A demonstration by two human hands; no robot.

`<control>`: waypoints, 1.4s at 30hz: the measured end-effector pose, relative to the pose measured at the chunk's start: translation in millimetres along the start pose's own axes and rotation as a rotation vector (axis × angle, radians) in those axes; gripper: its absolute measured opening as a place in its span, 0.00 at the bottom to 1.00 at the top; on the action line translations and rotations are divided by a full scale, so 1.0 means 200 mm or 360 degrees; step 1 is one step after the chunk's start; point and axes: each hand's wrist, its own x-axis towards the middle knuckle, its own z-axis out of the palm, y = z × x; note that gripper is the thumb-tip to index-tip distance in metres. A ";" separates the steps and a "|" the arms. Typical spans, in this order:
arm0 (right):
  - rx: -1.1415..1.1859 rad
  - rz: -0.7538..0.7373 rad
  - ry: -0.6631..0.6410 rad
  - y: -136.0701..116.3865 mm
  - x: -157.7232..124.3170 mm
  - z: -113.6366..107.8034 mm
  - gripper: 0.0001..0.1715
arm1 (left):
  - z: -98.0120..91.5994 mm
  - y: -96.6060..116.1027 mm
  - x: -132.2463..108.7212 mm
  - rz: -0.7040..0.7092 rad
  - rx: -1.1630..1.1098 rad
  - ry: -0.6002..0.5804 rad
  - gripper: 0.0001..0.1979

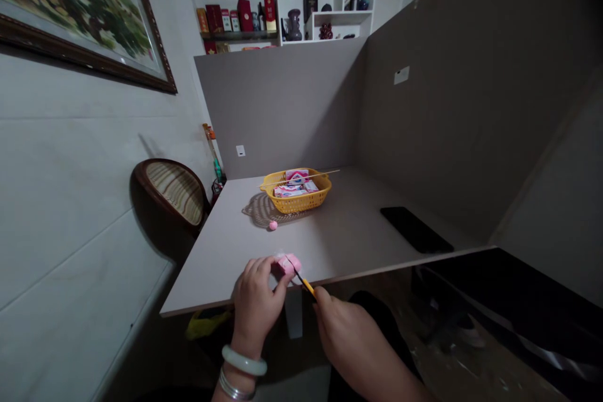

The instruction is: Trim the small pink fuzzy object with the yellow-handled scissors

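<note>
We note the left hand (257, 304) gripping a pink lump (288, 264), the right hand (353, 345) pinching a yellow-handled knife (307, 287) against it; a slipping blade could cut the left hand.

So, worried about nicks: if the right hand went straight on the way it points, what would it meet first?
The pink lump in the left hand, probably: the right hand's yellow-handled knife points at it, though depth is unclear.

A basket (296, 202) glowing yellow, a lump (289, 264) showing soft pink, a knife handle (307, 287) shining yellow, a chair seat (175, 191) showing brown and cream stripes, a bangle (244, 360) gleaming pale green
</note>
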 end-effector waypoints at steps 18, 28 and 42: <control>0.0023 -0.0065 -0.0013 0.01 0.04 0.00 0.13 | 0.01 -0.02 0.00 0.0037 0.0012 0.0020 0.12; 0.0022 -0.0013 -0.0019 0.00 0.06 -0.01 0.12 | -0.01 0.00 0.01 0.0000 -0.0025 -0.0019 0.11; 0.0055 -0.0014 0.0001 0.00 0.07 0.02 0.13 | 0.00 0.00 0.00 -0.0066 -0.0015 -0.0014 0.11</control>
